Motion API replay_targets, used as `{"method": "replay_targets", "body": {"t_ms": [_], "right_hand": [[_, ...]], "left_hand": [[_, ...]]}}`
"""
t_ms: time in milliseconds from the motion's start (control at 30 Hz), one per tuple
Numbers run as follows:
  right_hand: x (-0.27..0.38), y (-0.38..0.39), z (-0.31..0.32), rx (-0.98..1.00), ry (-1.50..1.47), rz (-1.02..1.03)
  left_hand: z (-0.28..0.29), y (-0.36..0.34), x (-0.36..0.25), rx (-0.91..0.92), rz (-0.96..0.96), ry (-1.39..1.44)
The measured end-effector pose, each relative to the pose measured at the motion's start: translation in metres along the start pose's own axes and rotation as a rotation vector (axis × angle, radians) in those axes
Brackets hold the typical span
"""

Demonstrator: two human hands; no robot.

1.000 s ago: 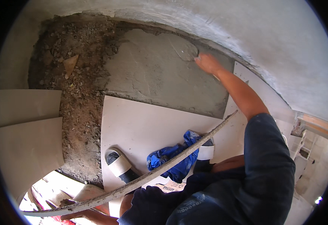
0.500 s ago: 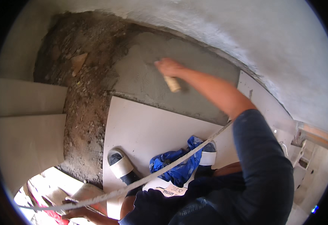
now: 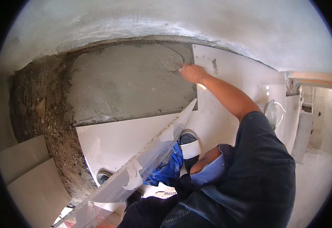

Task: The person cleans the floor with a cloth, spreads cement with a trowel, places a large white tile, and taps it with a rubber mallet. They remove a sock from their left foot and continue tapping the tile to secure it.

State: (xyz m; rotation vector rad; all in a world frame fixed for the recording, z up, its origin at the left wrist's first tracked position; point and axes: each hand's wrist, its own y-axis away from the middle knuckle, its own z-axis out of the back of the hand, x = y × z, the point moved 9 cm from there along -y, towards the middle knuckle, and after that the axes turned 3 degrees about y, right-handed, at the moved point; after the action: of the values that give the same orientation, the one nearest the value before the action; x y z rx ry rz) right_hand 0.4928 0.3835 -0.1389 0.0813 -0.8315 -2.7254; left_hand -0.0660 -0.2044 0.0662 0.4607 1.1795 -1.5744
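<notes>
My right hand (image 3: 194,73) is closed round a trowel, of which only a bit of the pale wooden handle (image 3: 201,86) shows below the fist. It is low over the right end of a bed of wet grey mortar (image 3: 128,79), by the edge of a laid white tile (image 3: 236,72). The blade is hidden or too small to make out. A large tile (image 3: 150,150) stands tilted on edge in front of me, its rough edge up and a torn film on its face. My left hand is out of sight, behind or below that tile.
A laid white tile (image 3: 116,140) borders the mortar on the near side, with my sandalled feet and a blue cloth (image 3: 164,169) on it. Bare rubble soil (image 3: 56,133) lies left, beside stacked tiles (image 3: 40,182). A bucket (image 3: 273,114) stands right. The wall (image 3: 143,22) runs behind.
My right hand has moved right across the mortar to its right end. The tilted tile has swung to a steeper angle, showing more of its face. My left hand has gone out of sight.
</notes>
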Motion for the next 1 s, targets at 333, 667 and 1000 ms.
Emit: {"method": "replay_targets", "body": {"t_ms": [333, 667, 1000], "right_hand": [[-0.044, 0.140, 0.029, -0.085, -0.129, 0.041], [0.066, 0.072, 0.065, -0.207, 0.383, 0.208], [0.128, 0.058, 0.092, -0.340, 0.415, 0.435]], "left_hand": [[0.012, -0.018, -0.010, 0.017, -0.034, 0.066], [0.079, -0.047, 0.023, -0.049, 0.049, 0.204], [0.087, -0.018, 0.059, -0.226, 0.274, 0.521]]}}
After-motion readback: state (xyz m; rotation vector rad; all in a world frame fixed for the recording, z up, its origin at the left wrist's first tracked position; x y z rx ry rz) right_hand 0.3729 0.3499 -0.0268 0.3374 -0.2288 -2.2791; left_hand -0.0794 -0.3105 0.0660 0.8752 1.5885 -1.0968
